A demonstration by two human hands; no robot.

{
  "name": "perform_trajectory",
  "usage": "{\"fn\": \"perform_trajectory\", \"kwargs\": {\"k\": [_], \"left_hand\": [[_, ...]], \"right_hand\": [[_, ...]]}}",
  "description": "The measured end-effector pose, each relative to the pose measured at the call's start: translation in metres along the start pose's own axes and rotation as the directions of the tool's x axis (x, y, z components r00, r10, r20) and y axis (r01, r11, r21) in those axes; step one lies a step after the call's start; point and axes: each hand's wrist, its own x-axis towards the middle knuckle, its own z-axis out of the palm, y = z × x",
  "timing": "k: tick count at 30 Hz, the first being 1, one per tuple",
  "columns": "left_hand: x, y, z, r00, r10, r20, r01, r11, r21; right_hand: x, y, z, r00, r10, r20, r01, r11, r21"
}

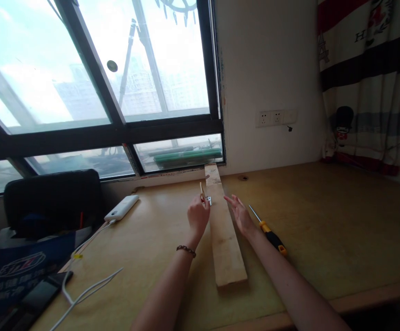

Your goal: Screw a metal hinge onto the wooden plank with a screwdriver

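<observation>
A long pale wooden plank (pixel 225 241) lies lengthwise on the table, its far end by the window sill. At its left edge, my left hand (pixel 198 216) is closed around a small object. A thin tan strip (pixel 201 189) sticks up from these fingers, and a small silvery metal plate (pixel 209 201) with holes shows beside the fingertips, against the plank. Whether strip and plate are joined cannot be made out. My right hand (pixel 241 216) is open beside the plank's right edge, fingers stretched toward it. A screwdriver (pixel 270 235) with a black and yellow handle lies to its right.
The yellowish tabletop (pixel 330 230) runs to a front edge below. A white power bank (pixel 121 208) with a white cable (pixel 92 289) lies at left. Beyond that edge are a black chair (pixel 53 193) and a blue bag (pixel 17 271). Wall sockets (pixel 270 118) sit behind.
</observation>
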Motion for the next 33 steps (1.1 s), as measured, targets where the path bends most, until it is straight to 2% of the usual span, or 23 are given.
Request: {"fn": "perform_trajectory", "kwargs": {"k": [2,4,6,8,9,11,13,17,22,24,30,33], "left_hand": [[-0.001,-0.011,0.004,0.983,-0.186,-0.011,0.18,0.965,-0.19],[-0.004,-0.023,0.012,0.931,-0.364,0.026,0.341,0.84,-0.422],[-0.008,-0.033,0.021,0.835,-0.53,0.15,0.487,0.582,-0.651],[-0.012,-0.041,0.03,0.737,-0.607,0.297,0.551,0.286,-0.784],[-0.014,-0.043,0.033,0.702,-0.619,0.353,0.554,0.164,-0.816],[-0.018,-0.046,0.037,0.652,-0.624,0.431,0.545,-0.011,-0.839],[-0.02,-0.046,0.037,0.614,-0.62,0.489,0.536,-0.127,-0.835],[-0.021,-0.043,0.034,0.573,-0.612,0.545,0.522,-0.24,-0.818],[-0.022,-0.036,0.032,0.497,-0.627,0.6,0.532,-0.326,-0.782],[-0.022,-0.035,0.031,0.48,-0.624,0.617,0.545,-0.339,-0.767],[-0.02,-0.037,0.028,0.459,-0.627,0.629,0.559,-0.346,-0.753],[-0.02,-0.04,0.029,0.483,-0.623,0.615,0.55,-0.332,-0.767]], "right_hand": [[0.0,0.0,-0.001,0.999,0.033,0.027,-0.034,0.998,0.051],[0.0,0.0,-0.002,0.998,0.054,0.044,-0.057,0.995,0.082],[0.0,0.001,-0.003,0.997,0.061,0.05,-0.065,0.994,0.087],[0.001,0.002,-0.004,0.997,0.064,0.053,-0.069,0.993,0.099],[0.001,0.003,-0.004,0.996,0.069,0.049,-0.073,0.992,0.103],[0.002,0.005,-0.006,0.996,0.081,0.028,-0.084,0.991,0.105],[0.003,0.007,-0.007,0.995,0.095,0.008,-0.096,0.99,0.102],[0.005,0.011,-0.01,0.993,0.117,-0.026,-0.114,0.989,0.095],[0.007,0.016,-0.012,0.988,0.149,-0.033,-0.143,0.981,0.127],[0.007,0.016,-0.012,0.987,0.159,-0.037,-0.152,0.977,0.146],[0.004,0.013,-0.01,0.982,0.187,-0.038,-0.179,0.97,0.164],[0.003,0.014,-0.01,0.977,0.209,-0.046,-0.199,0.966,0.162]]}}
